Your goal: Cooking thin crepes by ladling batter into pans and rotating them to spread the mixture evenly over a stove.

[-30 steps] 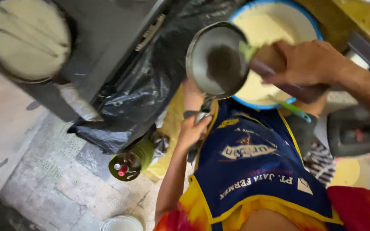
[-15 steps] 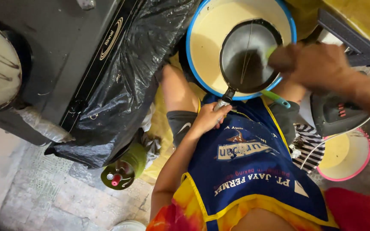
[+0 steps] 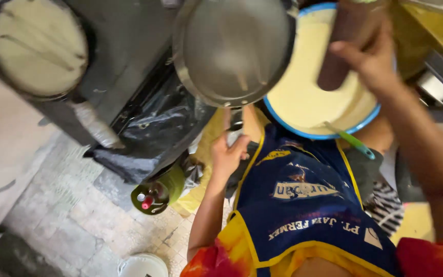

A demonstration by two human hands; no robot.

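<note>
Head view: left hand grips pan handle; right hand's grip unclear.

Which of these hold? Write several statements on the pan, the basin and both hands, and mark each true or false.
1. The right hand grips a brown cylinder. True.
2. The basin is empty. False: it holds pale batter.
3. The left hand holds the pan by its handle. True.
4. The basin's rim is red. False: it is blue.
5. A green gas bottle sits on the floor by the black bag. True.
6. The pan is full of batter. False: bare metal shows inside.
</note>
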